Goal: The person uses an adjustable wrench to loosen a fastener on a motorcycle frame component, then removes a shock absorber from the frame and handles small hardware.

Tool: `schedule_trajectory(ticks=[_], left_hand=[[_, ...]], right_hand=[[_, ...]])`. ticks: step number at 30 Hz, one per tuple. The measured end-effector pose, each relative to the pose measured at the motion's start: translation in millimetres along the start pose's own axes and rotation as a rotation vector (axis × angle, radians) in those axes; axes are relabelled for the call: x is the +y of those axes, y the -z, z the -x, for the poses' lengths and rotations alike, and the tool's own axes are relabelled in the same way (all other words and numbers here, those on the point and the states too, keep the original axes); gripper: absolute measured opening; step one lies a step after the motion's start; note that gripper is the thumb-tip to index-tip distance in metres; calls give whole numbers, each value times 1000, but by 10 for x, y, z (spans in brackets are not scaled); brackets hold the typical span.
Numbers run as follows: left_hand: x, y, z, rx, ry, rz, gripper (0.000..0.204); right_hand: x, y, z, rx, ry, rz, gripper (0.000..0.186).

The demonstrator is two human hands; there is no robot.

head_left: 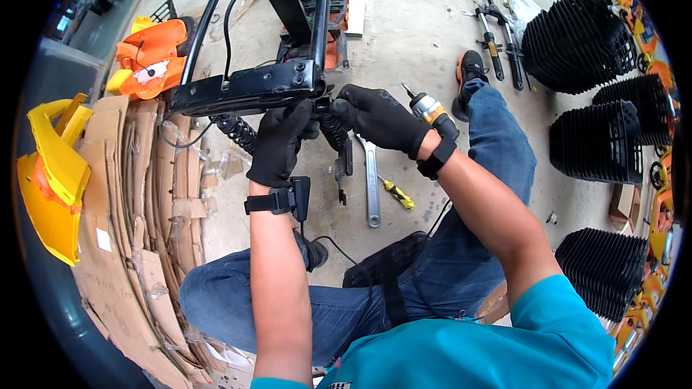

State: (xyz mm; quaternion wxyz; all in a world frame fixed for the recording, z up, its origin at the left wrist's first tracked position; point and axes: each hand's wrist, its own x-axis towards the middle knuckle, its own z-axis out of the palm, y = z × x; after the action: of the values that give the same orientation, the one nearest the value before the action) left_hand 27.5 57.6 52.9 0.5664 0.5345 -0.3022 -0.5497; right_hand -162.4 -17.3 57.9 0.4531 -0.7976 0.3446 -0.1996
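Black-gloved, the left hand [280, 133] and right hand [386, 119] curl their fingers [349, 103], grip unclear, at the frame [241, 90], its springs [238, 132] seemingly hung but fastening apparently unfinished.

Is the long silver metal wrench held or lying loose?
Lying loose: the wrench rests on the floor, while the black-gloved left hand and right hand are at the black metal frame.

Cardboard [108, 166] lies left of the metal frame [241, 89], the wrench [372, 187] and screwdriver [398, 195] on the floor [404, 25] just this side of it, stacked baskets [569, 39] far right.
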Motion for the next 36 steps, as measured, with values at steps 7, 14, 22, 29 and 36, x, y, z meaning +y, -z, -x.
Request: schedule_trajectory(ticks=[7,14,22,29,36], left_hand=[[32,-44,-23,122,99,-134,16],[31,-79,36,44,20,57,14],[36,17,-28,46,107,-122,18],[-1,49,8,-34,-9,-3,17],[-10,-15,-24,69,126,-77,17]], right_hand=[[75,-24,23,138,242,95,18],[12,-5,-9,37,3,-13,21],[76,-28,22,115,188,57,18],[-4,-15,-10,19,-12,-66,17],[72,-37,17,107,197,35,17]])
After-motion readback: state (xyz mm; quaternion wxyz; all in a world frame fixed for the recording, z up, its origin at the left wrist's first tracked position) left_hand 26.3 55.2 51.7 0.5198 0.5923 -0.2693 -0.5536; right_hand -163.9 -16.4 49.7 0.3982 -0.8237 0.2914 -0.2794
